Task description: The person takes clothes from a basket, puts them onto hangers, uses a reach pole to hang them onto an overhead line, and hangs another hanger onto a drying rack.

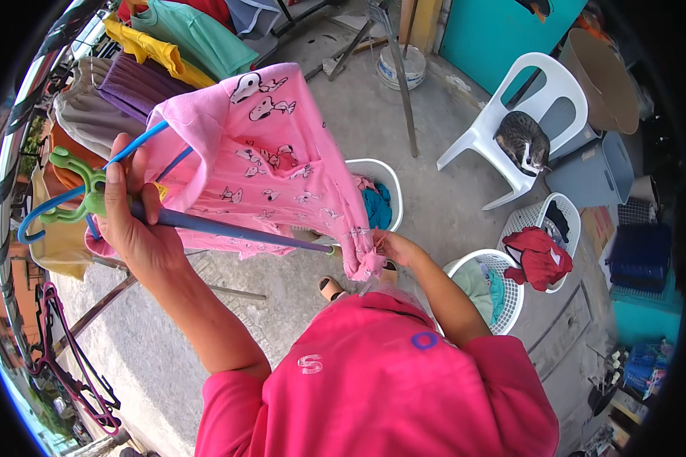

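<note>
My left hand (148, 237) is closed around a blue plastic clothes hanger (140, 141) and the top of a blue pole (234, 231) with a green forked head (94, 191). From the hanger hangs a pink printed garment (263, 154) with black-and-white cartoon dogs, its folded collar or band near my fingers. Lower down, my right hand (399, 247) grips the bunched end of this garment, though some fingertips are hidden by cloth. The pole slants away below the garment, and its far tip comes near the bunched cloth.
Hung clothes (191, 43) fill the upper left, by a wrapped metal rail (4, 171) with a dark hanger (71, 365). White laundry baskets (517, 311) with clothes stand right of my legs. A cat (520, 140) lies on a white plastic chair (571, 97). Metal legs (403, 85) stand ahead.
</note>
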